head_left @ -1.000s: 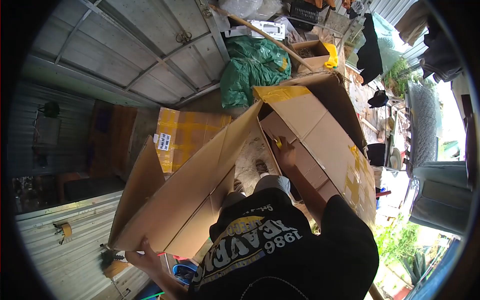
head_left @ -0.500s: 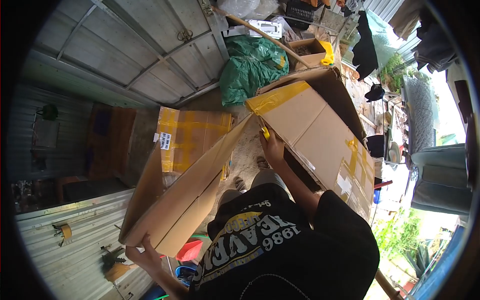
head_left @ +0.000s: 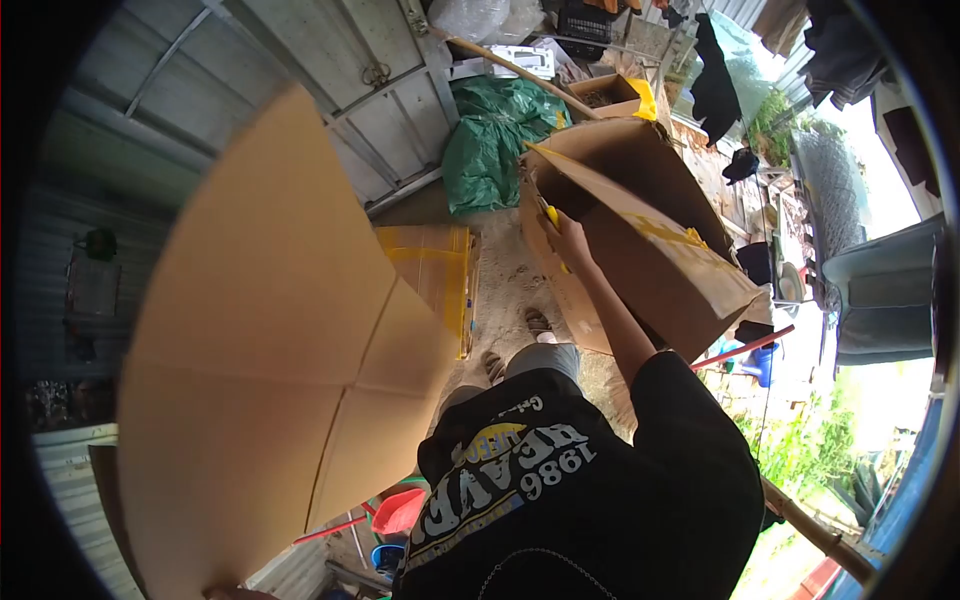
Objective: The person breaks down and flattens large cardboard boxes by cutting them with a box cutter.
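A big folded cardboard sheet [head_left: 270, 350] rises at the left, turned broad side to the camera. At its lower edge my left hand [head_left: 238, 593] grips it, mostly cut off by the frame. My right hand [head_left: 572, 245] is closed round a yellow-handled tool [head_left: 553, 216], whose working end I cannot make out. That hand is at the near side of a large open cardboard box [head_left: 640, 240]. One flap [head_left: 650, 215] with yellow tape slants across the box opening.
Flattened taped cardboard [head_left: 430, 270] lies on the floor beyond the sheet. A green bag [head_left: 490, 140] and a small open box [head_left: 610, 95] stand farther off. Red [head_left: 400, 510] and blue [head_left: 388, 558] containers are low down, beside my body. A bamboo pole [head_left: 820, 530] is at the lower right.
The cardboard sheet has swung up and left, opening out. My left hand has dropped to the frame's bottom. My right hand has shifted right, and the box's taped flap has lifted, showing the inside.
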Action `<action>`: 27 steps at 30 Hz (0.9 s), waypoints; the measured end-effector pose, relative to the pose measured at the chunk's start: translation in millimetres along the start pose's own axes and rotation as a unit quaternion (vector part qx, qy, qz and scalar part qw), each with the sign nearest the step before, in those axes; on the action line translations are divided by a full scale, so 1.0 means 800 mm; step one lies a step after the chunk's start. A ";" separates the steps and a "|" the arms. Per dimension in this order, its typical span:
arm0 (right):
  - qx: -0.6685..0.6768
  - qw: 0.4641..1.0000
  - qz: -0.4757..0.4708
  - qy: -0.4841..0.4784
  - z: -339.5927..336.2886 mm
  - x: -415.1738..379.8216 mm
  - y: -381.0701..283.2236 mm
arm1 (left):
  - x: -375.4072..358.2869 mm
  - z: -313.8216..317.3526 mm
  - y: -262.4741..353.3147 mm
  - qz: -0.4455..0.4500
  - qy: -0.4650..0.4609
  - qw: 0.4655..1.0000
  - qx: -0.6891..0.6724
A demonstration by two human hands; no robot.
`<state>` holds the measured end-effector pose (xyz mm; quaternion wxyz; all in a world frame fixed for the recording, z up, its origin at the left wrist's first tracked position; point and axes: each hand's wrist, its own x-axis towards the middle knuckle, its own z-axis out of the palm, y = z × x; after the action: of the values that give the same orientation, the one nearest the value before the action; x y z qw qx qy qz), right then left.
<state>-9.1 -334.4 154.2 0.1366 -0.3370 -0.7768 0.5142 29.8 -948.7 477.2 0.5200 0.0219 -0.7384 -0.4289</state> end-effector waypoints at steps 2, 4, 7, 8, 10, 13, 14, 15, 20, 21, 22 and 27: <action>0.107 0.994 -0.022 -0.014 0.017 -0.008 -0.034 | 0.001 -0.002 -0.005 -0.029 0.011 0.999 -0.041; 0.305 0.950 -0.053 -0.051 0.030 -0.019 -0.079 | 0.005 -0.007 -0.024 -0.074 0.000 0.992 -0.099; 0.319 0.924 -0.148 -0.148 0.035 -0.030 -0.161 | -0.012 0.044 0.000 -0.054 -0.020 0.995 -0.080; 0.310 0.924 -0.165 -0.151 0.043 -0.025 -0.178 | -0.016 0.064 0.008 -0.024 -0.033 0.998 -0.041; 0.300 0.925 -0.182 -0.147 0.045 -0.018 -0.206 | 0.003 0.076 -0.013 -0.089 -0.030 0.985 -0.143; 0.286 0.925 -0.168 -0.187 0.014 -0.028 -0.235 | 0.009 0.120 -0.003 -0.155 -0.046 0.951 -0.263; 0.242 0.940 -0.167 -0.173 -0.005 -0.032 -0.233 | 0.012 0.133 -0.007 -0.143 -0.067 0.950 -0.268; 0.197 0.954 -0.163 -0.159 -0.022 -0.038 -0.228 | 0.017 0.142 -0.015 -0.133 -0.089 0.949 -0.271; 0.227 0.957 -0.182 -0.017 -0.098 -0.115 -0.214 | 0.051 0.229 -0.051 -0.076 -0.224 0.905 -0.353; 0.261 0.949 -0.172 0.032 -0.109 -0.125 -0.207 | 0.053 0.249 -0.048 -0.036 -0.245 0.893 -0.376; 0.295 0.938 -0.164 0.080 -0.120 -0.134 -0.201 | 0.063 0.268 -0.059 -0.059 -0.271 0.867 -0.415; 0.353 0.898 -0.183 0.187 -0.165 -0.169 -0.170 | 0.138 0.406 -0.027 -0.037 -0.388 0.801 -0.454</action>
<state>111.7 -364.0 351.0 0.4809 -0.2083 -0.5522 0.6484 -285.3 -816.6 516.4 0.1241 -0.3582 -0.5975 -0.7066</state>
